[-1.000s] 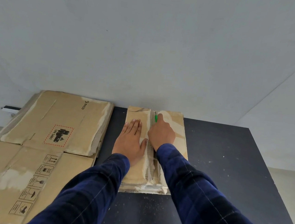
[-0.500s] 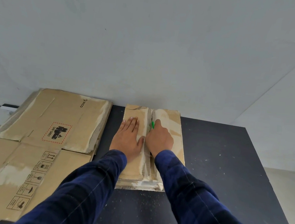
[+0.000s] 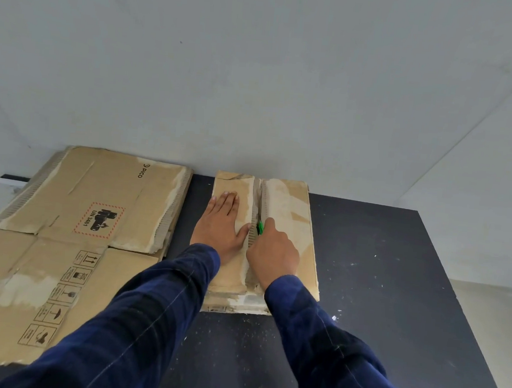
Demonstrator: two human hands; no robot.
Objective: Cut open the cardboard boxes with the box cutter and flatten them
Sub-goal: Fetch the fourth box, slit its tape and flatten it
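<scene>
A small brown cardboard box (image 3: 290, 209) lies on the black table (image 3: 395, 283) against the wall, its two top flaps meeting at a centre seam. My left hand (image 3: 221, 225) presses flat on the left flap, fingers straight. My right hand (image 3: 274, 254) grips a green box cutter (image 3: 260, 227), whose tip sits in the seam about halfway along the box. Most of the cutter is hidden inside my fist.
Two flattened cardboard boxes lie to the left: one with a red-bordered UN 3481 label (image 3: 93, 198) on top at the back, a larger one with handling symbols (image 3: 23, 291) nearer me. The table's right edge (image 3: 444, 287) drops to the floor. White scraps dot the table.
My right hand has drawn the cutter along the seam toward me, from near the box's far end to about the middle. My left hand stays pressed on the left flap.
</scene>
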